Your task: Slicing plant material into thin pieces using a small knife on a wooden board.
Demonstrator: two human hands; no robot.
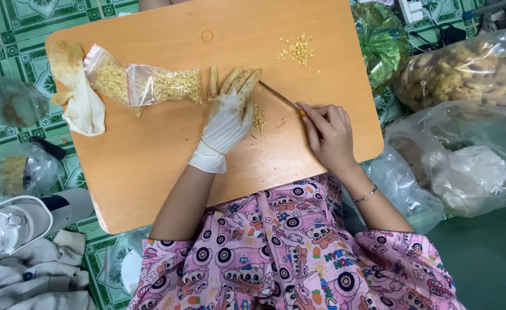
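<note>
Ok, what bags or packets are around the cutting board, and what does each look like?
Two small zip bags: on the board's left, clear, holding yellowish bits.
Large clear bag: upper right, full of yellow-brown chunks.
Clear bag: right, with something white inside.
Green shiny bag: beyond the board's right corner.

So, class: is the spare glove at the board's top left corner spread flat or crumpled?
Crumpled. The spare glove lies bunched and folded over itself at the edge of the wooden board, beside the small clear bags.

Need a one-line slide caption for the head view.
Gloved left hand presses on chopped yellow pieces while the bare right hand slices with a knife on an orange board.
</note>
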